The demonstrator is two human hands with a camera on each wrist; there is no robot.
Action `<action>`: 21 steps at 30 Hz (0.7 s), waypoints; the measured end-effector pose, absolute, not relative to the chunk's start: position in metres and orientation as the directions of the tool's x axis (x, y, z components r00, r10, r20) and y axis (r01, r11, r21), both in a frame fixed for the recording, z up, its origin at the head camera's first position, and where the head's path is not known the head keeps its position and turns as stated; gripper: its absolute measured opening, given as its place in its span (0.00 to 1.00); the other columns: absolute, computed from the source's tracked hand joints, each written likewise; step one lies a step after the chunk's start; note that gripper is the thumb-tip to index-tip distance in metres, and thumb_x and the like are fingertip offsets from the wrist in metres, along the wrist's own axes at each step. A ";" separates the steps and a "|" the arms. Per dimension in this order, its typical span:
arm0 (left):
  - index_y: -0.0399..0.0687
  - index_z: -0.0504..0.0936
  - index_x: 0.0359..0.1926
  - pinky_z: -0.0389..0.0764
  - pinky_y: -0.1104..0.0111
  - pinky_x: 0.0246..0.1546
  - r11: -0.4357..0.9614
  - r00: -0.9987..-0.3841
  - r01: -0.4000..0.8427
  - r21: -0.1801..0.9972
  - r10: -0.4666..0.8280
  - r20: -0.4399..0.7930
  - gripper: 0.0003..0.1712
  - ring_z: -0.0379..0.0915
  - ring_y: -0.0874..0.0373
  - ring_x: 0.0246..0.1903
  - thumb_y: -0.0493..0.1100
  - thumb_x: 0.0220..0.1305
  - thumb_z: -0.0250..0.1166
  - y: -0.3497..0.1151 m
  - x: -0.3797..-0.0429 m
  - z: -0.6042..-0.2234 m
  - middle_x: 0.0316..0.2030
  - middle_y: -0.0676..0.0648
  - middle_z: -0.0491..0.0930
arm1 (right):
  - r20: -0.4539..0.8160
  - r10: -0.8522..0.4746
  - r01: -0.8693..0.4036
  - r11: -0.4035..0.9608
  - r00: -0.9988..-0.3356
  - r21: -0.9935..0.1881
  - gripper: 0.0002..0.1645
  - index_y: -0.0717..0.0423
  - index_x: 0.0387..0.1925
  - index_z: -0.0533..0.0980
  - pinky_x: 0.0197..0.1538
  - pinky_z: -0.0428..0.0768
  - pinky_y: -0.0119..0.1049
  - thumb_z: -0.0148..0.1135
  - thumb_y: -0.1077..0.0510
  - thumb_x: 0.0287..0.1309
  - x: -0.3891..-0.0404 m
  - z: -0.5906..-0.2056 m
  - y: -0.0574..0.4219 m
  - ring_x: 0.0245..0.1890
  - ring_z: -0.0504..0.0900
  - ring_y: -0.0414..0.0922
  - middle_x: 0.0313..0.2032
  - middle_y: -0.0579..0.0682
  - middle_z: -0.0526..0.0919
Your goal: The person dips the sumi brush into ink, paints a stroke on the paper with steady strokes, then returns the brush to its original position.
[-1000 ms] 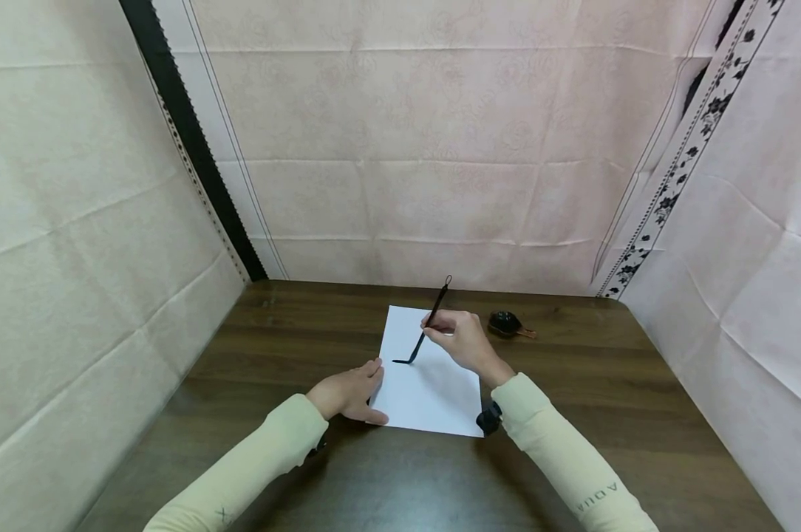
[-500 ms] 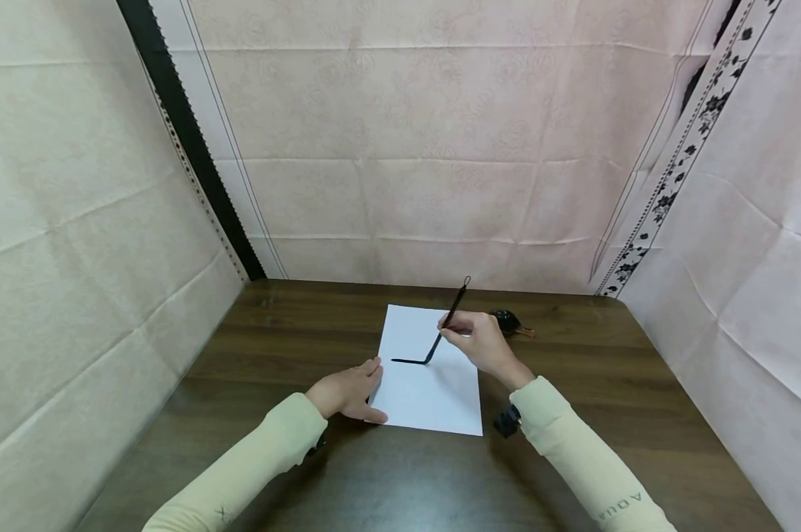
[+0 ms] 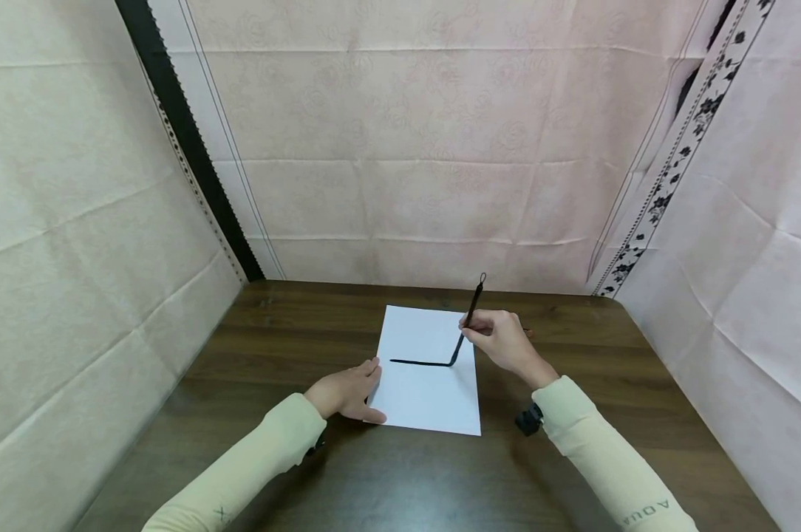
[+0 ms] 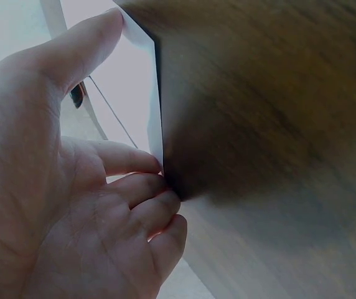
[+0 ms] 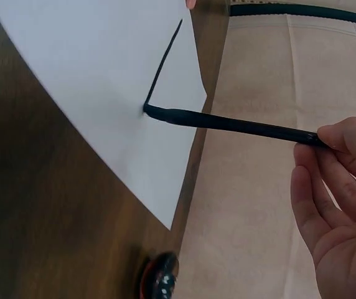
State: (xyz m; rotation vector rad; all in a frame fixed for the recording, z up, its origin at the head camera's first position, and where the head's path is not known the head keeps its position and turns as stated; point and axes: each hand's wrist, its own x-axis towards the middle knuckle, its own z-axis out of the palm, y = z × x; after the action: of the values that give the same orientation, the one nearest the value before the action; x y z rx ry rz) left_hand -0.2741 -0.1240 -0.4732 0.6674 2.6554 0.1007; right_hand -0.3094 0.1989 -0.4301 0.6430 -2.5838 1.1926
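My right hand (image 3: 503,341) pinches a dark ink brush (image 5: 240,126) partway up its handle, with a small loop at the top end. The brush leans, its bent tip touching a white sheet of paper (image 3: 427,403). A thin black line (image 3: 419,362) runs across the sheet from near its left edge to the tip. At the paper's left edge lies my left hand (image 3: 346,391), its fingertips and thumb on the margin. The left wrist view shows that hand's fingers (image 4: 156,212) slightly bent, thumb (image 4: 84,47) apart, gripping nothing.
A shiny black rounded object (image 5: 160,277) sits beyond the paper on the right; in the head view my right hand hides most of it. The brown wooden table (image 3: 294,318) ends at a pale patterned cloth (image 3: 400,199), with more cloth on both sides.
My right hand has moved to the right with the brush, and the black line has grown longer behind the tip. My left hand has stayed at the paper's left edge.
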 end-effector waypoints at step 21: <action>0.38 0.55 0.83 0.59 0.55 0.82 0.887 -0.813 0.434 0.157 0.461 -0.356 0.60 0.47 0.48 0.85 0.68 0.66 0.69 -0.123 -0.272 -0.474 0.85 0.41 0.49 | 0.400 -0.358 -0.535 0.607 -0.844 -0.587 0.05 0.48 0.43 0.88 0.45 0.88 0.39 0.70 0.61 0.68 -0.309 -0.387 0.215 0.41 0.91 0.43 0.40 0.48 0.93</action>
State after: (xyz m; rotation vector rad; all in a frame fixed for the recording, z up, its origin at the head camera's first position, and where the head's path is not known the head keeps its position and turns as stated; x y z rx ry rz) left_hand -0.2722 -0.1230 -0.4738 0.6589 2.6661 0.0958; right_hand -0.3089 0.2150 -0.3874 0.7340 -2.5925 1.0661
